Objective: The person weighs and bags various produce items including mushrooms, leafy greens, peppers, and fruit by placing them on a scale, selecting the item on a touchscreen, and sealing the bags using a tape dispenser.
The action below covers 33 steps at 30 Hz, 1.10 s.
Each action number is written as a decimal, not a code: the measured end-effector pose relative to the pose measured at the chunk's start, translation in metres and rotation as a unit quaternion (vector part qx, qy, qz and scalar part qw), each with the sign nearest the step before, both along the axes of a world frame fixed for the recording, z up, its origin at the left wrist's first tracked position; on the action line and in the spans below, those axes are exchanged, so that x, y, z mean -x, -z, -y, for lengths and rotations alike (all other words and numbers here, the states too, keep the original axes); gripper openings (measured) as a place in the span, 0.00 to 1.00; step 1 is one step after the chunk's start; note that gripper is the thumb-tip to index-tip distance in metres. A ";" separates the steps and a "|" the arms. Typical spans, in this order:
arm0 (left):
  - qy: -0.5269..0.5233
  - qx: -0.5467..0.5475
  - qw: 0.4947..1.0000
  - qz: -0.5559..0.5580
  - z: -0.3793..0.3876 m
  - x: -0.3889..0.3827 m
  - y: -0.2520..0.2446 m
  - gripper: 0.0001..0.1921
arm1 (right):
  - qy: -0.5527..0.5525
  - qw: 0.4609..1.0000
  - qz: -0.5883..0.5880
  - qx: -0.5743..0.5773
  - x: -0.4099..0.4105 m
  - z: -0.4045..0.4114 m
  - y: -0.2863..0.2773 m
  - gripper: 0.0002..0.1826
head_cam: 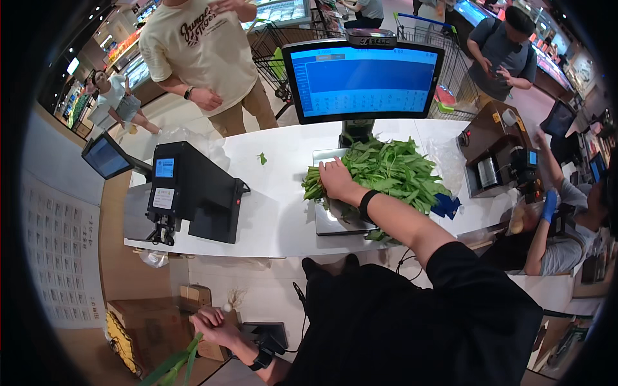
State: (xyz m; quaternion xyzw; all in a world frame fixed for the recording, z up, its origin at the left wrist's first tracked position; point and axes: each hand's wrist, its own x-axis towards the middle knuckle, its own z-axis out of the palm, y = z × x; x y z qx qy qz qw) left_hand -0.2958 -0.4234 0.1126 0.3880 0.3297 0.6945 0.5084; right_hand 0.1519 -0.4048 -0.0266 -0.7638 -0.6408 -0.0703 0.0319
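Note:
A big bunch of leafy greens lies on the steel scale platform, its cut stems to the left and its leaves spilling past the platform's right side. My right hand is closed over the stems; its thumb is hidden. Low on the left, beyond the counter's near edge, my left hand grips a long green onion. The onion's green leaves hang toward me and its pale, rooted end sticks out past my fingers. The scale's lit screen stands behind the greens.
A black bag-sealing machine stands left on the white counter, near a leaf scrap. Clear plastic bags and a brown machine are right. A co-worker works there. Several people and shopping carts are beyond; cardboard boxes sit below.

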 end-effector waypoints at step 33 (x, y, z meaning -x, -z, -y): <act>0.216 -0.003 0.970 -0.110 -0.144 0.032 -0.003 0.22 | 0.092 0.962 0.094 -0.240 -0.034 -0.047 -0.184 0.41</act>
